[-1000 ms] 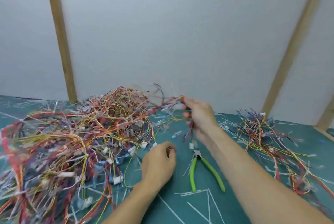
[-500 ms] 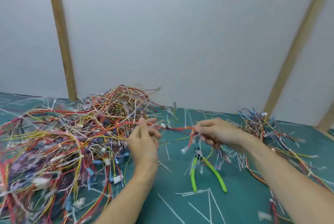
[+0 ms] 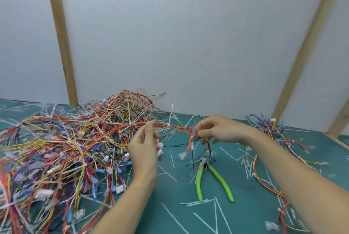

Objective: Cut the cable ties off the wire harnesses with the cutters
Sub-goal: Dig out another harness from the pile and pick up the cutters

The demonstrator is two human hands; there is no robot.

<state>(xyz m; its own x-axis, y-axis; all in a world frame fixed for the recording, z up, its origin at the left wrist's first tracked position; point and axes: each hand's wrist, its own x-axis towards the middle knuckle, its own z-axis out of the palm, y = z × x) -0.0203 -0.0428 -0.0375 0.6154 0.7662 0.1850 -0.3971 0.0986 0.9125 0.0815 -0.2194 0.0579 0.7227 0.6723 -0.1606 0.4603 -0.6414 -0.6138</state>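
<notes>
A pale grey wall with slanting wooden battens (image 3: 62,44) is rising behind a green cutting mat (image 3: 245,186) that is covering the tabletop. A big tangled pile of wire harnesses (image 3: 62,148), red, yellow, blue and white, is spreading over the mat's left half up to the far edge, and a smaller loose heap of wires (image 3: 268,131) is lying toward the far right corner, with strands trailing down the right side. Cut cable ties (image 3: 198,202), thin and white, are lying scattered across the bare middle and near edge of the mat.

A red and orange harness (image 3: 175,127) is stretching between the two hands, raised off the mat, with a white tie tail sticking up from it. The right hand (image 3: 221,129) is pinching its end between thumb and fingertips, loose ends dangling below. The left hand (image 3: 145,146) is reaching up to the harness where it leaves the pile; its fingers are half curled, and whether they are pinching the wire cannot be told through the blur.

The cutters (image 3: 211,180), green-handled, are lying flat on the mat near the middle, below the right hand, handles spread and pointing to the near edge.
</notes>
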